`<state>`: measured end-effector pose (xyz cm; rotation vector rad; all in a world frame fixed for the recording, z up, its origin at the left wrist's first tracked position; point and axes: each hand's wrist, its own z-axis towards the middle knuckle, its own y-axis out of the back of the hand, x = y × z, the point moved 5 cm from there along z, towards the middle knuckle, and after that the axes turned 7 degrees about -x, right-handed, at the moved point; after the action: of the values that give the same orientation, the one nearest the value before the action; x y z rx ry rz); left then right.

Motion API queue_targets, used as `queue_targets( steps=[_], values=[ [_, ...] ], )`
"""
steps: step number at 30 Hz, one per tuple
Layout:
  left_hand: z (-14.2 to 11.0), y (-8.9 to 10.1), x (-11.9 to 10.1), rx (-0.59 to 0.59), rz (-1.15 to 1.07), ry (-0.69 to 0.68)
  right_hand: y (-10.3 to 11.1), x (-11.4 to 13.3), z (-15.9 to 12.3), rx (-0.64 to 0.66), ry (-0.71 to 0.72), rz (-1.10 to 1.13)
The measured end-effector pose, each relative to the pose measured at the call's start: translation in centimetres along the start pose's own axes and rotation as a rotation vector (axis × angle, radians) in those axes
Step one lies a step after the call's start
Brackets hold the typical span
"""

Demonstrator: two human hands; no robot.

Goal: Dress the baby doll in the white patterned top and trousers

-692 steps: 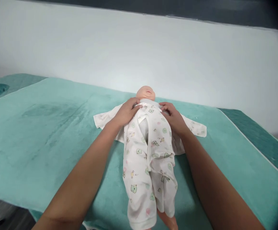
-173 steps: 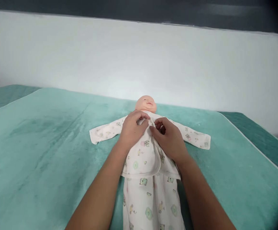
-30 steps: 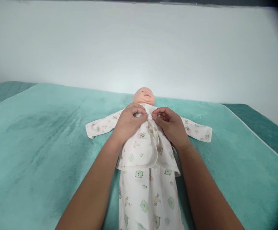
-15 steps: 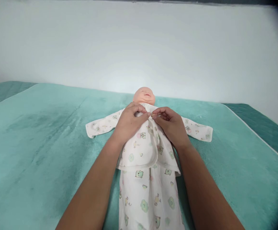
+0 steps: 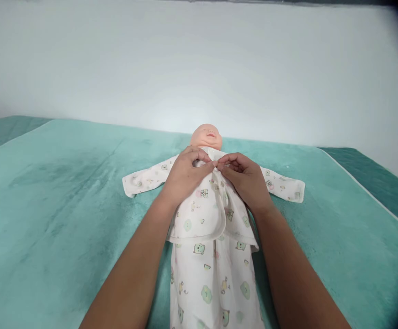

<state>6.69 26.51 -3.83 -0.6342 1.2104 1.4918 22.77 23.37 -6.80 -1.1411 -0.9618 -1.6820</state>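
A baby doll (image 5: 207, 135) lies on its back, head away from me. It wears a white baby shirt (image 5: 195, 214) printed with green bears, and matching trousers (image 5: 215, 288). My left hand (image 5: 189, 170) pinches the front edge of the shirt at the upper chest. Opposite it, my right hand (image 5: 242, 176) pinches the same front opening, the two sets of fingertips nearly touching. Whatever small fastening lies between the fingertips is hidden. Below the hands the front flaps overlap and part toward the hem. Both sleeves stretch out sideways, flat, their cuffs showing no doll hands.
Under the doll spreads a teal plush blanket (image 5: 65, 205) with pale piping. A darker green quilted cover (image 5: 373, 183) shows at the right. A white wall (image 5: 199, 59) rises behind the doll's head.
Both hands stay at the shirt's chest opening; the fingertips have shifted very slightly closer together. The doll and its clothes lie as before.
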Motion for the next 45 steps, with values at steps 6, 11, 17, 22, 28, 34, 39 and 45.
queue_targets(
  steps=[6, 11, 17, 22, 28, 34, 39, 45],
  values=[
    [0.1, 0.0, 0.0, -0.014, -0.002, -0.003, 0.2, 0.2, -0.1, -0.070, -0.018, -0.051],
    [0.2, -0.1, 0.2, -0.010, 0.006, -0.007, 0.3, 0.2, -0.1, -0.047, -0.016, -0.029],
    [0.2, -0.1, 0.1, -0.017, 0.011, -0.027, 0.2, -0.2, 0.0, -0.009, -0.043, 0.069],
    [0.2, -0.1, 0.1, 0.007, -0.001, -0.034, 0.1, -0.3, 0.0, -0.002, -0.034, 0.123],
    [0.1, 0.0, 0.5, 0.039, -0.040, -0.013, 0.0, -0.1, -0.1, 0.036, -0.003, 0.068],
    [0.2, 0.1, 0.9, 0.055, -0.155, 0.036, 0.0, 0.3, -0.2, 0.029, 0.007, 0.017],
    [0.1, 0.1, 1.2, 0.027, -0.238, 0.124, 0.0, 0.5, -0.3, 0.032, 0.003, -0.003],
    [0.0, 0.2, 0.9, -0.003, -0.263, 0.136, 0.0, 0.7, -0.4, 0.001, 0.032, 0.108]
  ],
)
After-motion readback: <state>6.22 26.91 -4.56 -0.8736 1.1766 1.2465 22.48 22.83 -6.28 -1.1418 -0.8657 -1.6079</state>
